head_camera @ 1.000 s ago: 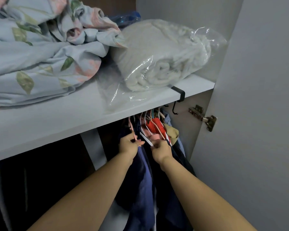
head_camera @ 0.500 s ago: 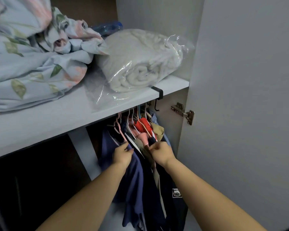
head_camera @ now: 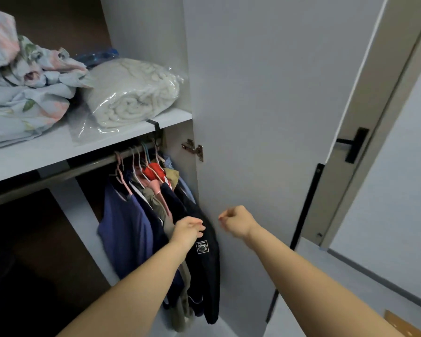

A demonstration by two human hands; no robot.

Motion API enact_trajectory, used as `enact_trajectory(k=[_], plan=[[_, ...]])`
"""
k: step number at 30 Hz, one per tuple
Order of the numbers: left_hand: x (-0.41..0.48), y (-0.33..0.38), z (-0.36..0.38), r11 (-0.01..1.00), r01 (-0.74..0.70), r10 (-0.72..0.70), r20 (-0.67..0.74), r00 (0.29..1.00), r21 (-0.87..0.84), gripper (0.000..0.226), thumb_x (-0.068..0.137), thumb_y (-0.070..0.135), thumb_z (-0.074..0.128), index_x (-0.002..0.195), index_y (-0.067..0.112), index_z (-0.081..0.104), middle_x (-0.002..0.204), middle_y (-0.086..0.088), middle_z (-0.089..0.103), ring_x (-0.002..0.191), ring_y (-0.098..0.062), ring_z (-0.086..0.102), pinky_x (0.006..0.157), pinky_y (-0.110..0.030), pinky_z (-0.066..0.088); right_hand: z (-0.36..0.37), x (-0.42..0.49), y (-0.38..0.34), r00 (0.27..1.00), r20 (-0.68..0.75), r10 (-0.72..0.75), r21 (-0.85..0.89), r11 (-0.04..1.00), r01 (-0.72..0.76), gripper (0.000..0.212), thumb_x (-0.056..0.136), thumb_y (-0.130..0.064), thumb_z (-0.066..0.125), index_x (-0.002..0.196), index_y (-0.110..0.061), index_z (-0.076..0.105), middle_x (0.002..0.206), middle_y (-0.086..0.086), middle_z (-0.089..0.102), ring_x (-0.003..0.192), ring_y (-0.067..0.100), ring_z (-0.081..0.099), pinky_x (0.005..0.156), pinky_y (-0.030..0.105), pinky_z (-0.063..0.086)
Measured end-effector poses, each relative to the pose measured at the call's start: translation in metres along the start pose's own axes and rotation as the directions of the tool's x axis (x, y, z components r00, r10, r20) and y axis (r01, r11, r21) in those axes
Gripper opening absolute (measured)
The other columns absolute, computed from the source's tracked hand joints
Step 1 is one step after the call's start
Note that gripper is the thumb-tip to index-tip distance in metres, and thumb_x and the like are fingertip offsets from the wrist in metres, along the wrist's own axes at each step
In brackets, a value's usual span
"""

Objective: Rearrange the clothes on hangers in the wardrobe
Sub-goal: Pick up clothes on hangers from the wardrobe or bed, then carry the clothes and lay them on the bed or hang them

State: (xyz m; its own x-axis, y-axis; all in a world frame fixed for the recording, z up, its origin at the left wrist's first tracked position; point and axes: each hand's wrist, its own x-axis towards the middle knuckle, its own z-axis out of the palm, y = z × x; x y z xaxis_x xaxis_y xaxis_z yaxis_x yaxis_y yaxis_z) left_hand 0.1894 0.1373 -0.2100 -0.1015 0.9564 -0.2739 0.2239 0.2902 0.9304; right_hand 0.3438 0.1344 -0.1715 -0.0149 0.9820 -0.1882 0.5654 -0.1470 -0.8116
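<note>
Clothes [head_camera: 127,227] are hanging bunched at the rail's [head_camera: 90,166] right end, likely freeing space leftward. Left hand [head_camera: 188,231] is hovering loosely open beside them, empty; right hand [head_camera: 238,221] is making an empty fist.

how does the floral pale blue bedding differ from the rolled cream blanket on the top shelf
The floral pale blue bedding is loose, crumpled and unwrapped; the rolled cream blanket sits inside a clear plastic bag. The bedding is patterned and lies left; the blanket is plain and lies right. Both rest on the white shelf.
</note>
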Motion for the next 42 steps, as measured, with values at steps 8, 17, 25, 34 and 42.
enact_trajectory(k=[8, 17, 25, 34, 42], plan=[[-0.091, 0.036, 0.143, 0.867, -0.356, 0.105, 0.57, 0.815, 0.349, 0.021, 0.101, 0.015, 0.041, 0.089, 0.013, 0.059, 0.084, 0.002, 0.063, 0.07, -0.008, 0.056, 0.061, -0.008, 0.047, -0.107, -0.11, 0.071, 0.996, -0.075, 0.039, -0.127, 0.991, -0.048, 0.019, 0.086, -0.011, 0.053, 0.091, -0.006, 0.07, 0.089, 0.012, 0.071, 0.084, 0.023, 0.063, 0.083, 0.035, 0.052], [-0.163, 0.031, 0.313, 0.505, -0.76, 0.115, 0.841, 0.528, 0.409, 0.022, 0.097, 0.023, 0.045, 0.098, 0.012, 0.064, 0.105, -0.008, 0.067, 0.09, -0.019, 0.058, 0.076, -0.029, 0.044, -0.219, -0.25, 0.214, 0.875, -0.392, 0.285, -0.2, 0.902, -0.384, 0.03, 0.087, -0.009, 0.043, 0.101, -0.009, 0.07, 0.102, 0.014, 0.071, 0.1, 0.028, 0.064, 0.082, 0.031, 0.05], [-0.251, 0.023, 0.453, 0.035, -0.99, 0.098, 0.986, 0.138, 0.135, 0.023, 0.098, 0.037, 0.042, 0.098, 0.022, 0.06, 0.109, -0.004, 0.064, 0.102, -0.025, 0.059, 0.084, -0.039, 0.05, -0.26, -0.401, 0.313, 0.551, -0.654, 0.518, -0.043, 0.701, -0.711, 0.018, 0.087, -0.02, 0.047, 0.078, -0.013, 0.06, 0.094, 0.016, 0.064, 0.097, 0.036, 0.062, 0.071, 0.036, 0.047], [-0.39, -0.014, 0.544, -0.221, -0.919, 0.014, 0.942, -0.337, -0.325, 0.031, 0.099, 0.042, 0.038, 0.107, 0.018, 0.055, 0.117, -0.005, 0.059, 0.11, -0.029, 0.056, 0.085, -0.04, 0.048, -0.224, -0.557, 0.36, 0.076, -0.764, 0.641, 0.25, 0.402, -0.881, 0.046, 0.093, -0.048, 0.041, 0.096, -0.009, 0.066, 0.107, 0.012, 0.065, 0.1, 0.032, 0.059, 0.081, 0.04, 0.051], [-0.481, -0.085, 0.572, -0.286, -0.809, -0.162, 0.858, -0.488, -0.514, 0.038, 0.097, 0.049, 0.035, 0.118, 0.024, 0.055, 0.119, -0.001, 0.059, 0.109, -0.025, 0.056, 0.087, -0.042, 0.048, -0.145, -0.661, 0.385, -0.192, -0.587, 0.786, 0.472, 0.141, -0.87, 0.052, 0.094, -0.059, 0.031, 0.077, -0.016, 0.055, 0.104, 0.015, 0.065, 0.093, 0.035, 0.058, 0.074, 0.039, 0.045]])
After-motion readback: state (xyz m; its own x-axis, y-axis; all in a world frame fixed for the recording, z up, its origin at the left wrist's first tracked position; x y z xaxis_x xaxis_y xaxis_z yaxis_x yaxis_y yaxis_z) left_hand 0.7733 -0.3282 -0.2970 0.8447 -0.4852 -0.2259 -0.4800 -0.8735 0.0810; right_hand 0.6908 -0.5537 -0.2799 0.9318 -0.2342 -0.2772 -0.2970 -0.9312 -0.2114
